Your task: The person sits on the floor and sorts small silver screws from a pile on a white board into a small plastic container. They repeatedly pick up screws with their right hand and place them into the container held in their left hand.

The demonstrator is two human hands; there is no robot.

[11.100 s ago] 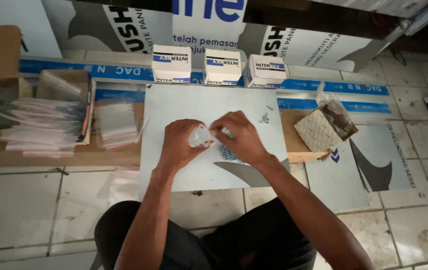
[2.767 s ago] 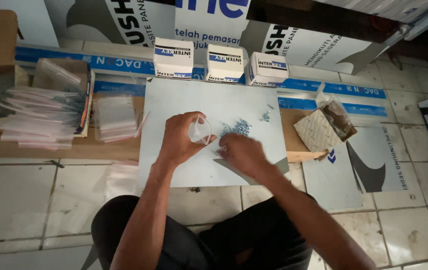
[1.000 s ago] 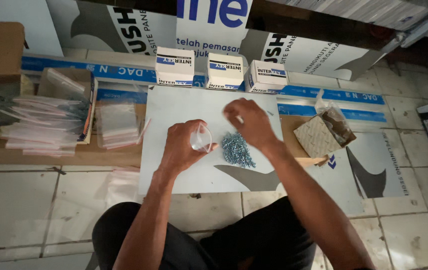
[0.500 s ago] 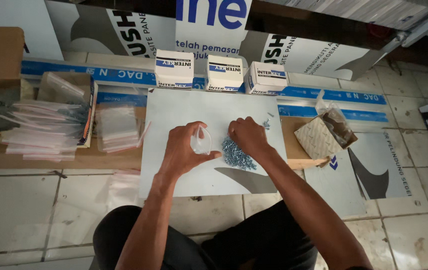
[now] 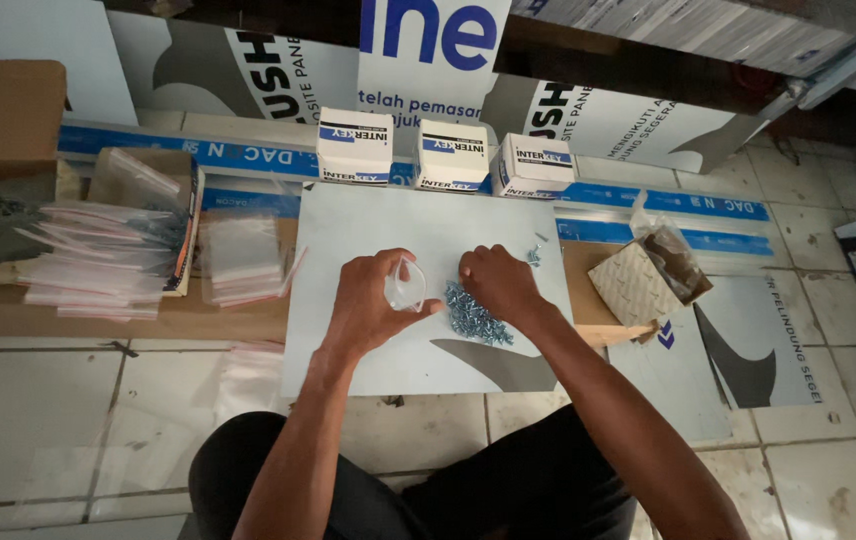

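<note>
On the white board (image 5: pixel 368 230) laid over the tiled floor, a heap of small silvery-blue screws (image 5: pixel 475 317) lies just below the right hand (image 5: pixel 493 282), whose fingers curl down onto the heap's top edge; whether they pinch any cannot be told. Just beside it, the left hand (image 5: pixel 368 305) pinches a small clear plastic bag (image 5: pixel 406 287), held up off the board. A few loose screws (image 5: pixel 534 253) lie farther right. Stacks of clear bags (image 5: pixel 138 260) sit left, an open patterned box (image 5: pixel 648 280) right, three small white boxes (image 5: pixel 443 152) beyond.
</note>
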